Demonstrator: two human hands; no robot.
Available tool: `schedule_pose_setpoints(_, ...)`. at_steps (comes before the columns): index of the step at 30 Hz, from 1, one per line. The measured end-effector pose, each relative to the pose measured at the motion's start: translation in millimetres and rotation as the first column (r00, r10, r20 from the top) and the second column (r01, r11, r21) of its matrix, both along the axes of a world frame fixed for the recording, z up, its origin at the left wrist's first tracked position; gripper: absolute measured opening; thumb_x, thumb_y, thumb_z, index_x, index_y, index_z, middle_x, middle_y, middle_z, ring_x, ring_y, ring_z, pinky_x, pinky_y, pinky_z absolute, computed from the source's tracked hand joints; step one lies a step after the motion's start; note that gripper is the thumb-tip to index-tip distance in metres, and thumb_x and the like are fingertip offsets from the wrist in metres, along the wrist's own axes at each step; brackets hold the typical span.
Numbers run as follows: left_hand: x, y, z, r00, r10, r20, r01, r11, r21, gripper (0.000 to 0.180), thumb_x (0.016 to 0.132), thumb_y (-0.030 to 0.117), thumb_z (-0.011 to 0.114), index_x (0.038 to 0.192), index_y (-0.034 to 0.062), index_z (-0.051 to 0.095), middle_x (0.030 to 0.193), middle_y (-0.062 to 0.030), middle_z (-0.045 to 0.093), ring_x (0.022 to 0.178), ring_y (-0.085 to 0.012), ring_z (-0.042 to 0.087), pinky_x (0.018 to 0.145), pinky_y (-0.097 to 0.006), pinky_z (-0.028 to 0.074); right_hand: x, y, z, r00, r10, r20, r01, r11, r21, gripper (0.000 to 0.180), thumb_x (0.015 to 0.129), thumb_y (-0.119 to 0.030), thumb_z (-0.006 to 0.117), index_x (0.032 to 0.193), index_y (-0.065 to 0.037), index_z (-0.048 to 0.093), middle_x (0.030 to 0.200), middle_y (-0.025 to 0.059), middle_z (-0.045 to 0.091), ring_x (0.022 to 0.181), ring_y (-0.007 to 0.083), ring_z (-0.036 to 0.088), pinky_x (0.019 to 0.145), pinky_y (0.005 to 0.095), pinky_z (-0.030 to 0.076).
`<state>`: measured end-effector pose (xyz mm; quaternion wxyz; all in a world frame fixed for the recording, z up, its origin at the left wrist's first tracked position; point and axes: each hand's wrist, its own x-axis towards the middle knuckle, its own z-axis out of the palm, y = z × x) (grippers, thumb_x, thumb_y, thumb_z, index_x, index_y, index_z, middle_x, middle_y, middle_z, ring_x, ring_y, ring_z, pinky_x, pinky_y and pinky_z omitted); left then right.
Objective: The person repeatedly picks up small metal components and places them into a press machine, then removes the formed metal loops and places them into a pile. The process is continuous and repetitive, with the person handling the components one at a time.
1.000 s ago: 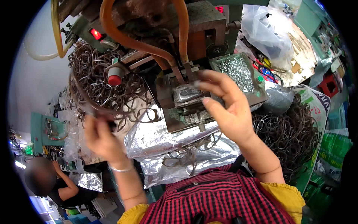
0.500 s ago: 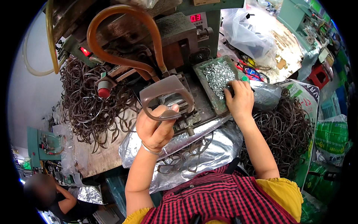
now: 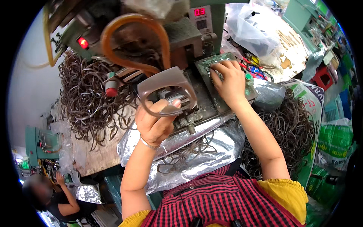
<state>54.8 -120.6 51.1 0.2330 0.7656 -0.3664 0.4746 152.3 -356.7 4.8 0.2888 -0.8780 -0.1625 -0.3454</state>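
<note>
My left hand (image 3: pixel 153 126) holds up a brown translucent plastic eyeglass frame (image 3: pixel 160 84), its thumb and fingers closed on the lower rim. The frame is tilted in front of the machine's metal fixture (image 3: pixel 185 115), overlapping it in view; whether they touch I cannot tell. To the right, my right hand (image 3: pixel 231 82) is over a green metal tray (image 3: pixel 206 77) of small silvery metal pieces. Its thumb and fingers are curled together at the far side of the tray. The hand covers most of the pieces, and what the fingertips hold is hidden.
The machine carries an orange hose (image 3: pixel 107 38), a red lit display (image 3: pixel 199 12) and a red-capped knob (image 3: pixel 111 90). Heaps of brown frames lie left (image 3: pixel 83 102) and right (image 3: pixel 283 136). Silver sheeting (image 3: pixel 223 145) covers the near edge. Another person (image 3: pixel 64 200) sits lower left.
My right hand has moved left and farther into the tray, with its fingers curling in. The left hand keeps its hold on the eyeglass frame, shifted slightly left. The view has shifted slightly.
</note>
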Motion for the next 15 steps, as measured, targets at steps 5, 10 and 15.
schedule_pose_setpoints(5,-25.3,-10.6,3.3,0.977,0.018,-0.214,-0.055,0.985,-0.165,0.035,0.069,-0.013,0.065,0.101,0.0012,0.068,0.108,-0.0171,0.071,0.086,-0.0292,0.069,0.069,-0.032,0.053,30.2,13.5,-18.6,0.985,-0.149,-0.086,0.115,0.942,-0.316,0.023,0.073,-0.017,0.073,0.094,-0.007,0.072,0.107,0.0129,0.064,0.105,0.0344,0.058,0.085,0.0449,0.049)
schedule_pose_setpoints(10,-100.8,63.9,-29.6,0.854,0.42,-0.308,-0.47,0.875,-0.112,0.033,0.071,-0.007,0.064,0.102,0.003,0.071,0.109,-0.0151,0.069,0.081,-0.0297,0.067,0.074,-0.036,0.052,-11.9,-31.5,-18.1,0.994,-0.031,-0.104,0.015,0.989,-0.149,0.021,0.084,-0.01,0.067,0.101,0.001,0.068,0.11,0.016,0.066,0.107,0.035,0.059,0.095,0.0427,0.044)
schedule_pose_setpoints(15,-99.9,140.8,-0.7,0.662,0.683,-0.309,-0.684,0.719,0.125,0.031,0.07,-0.007,0.064,0.097,0.0045,0.071,0.097,-0.0115,0.066,0.089,-0.0308,0.063,0.076,-0.039,0.05,-18.4,-30.4,-8.2,0.976,0.066,-0.205,-0.012,0.966,0.256,0.017,0.09,-0.008,0.064,0.103,0.001,0.068,0.098,0.0134,0.069,0.093,0.0283,0.064,0.087,0.0355,0.047)
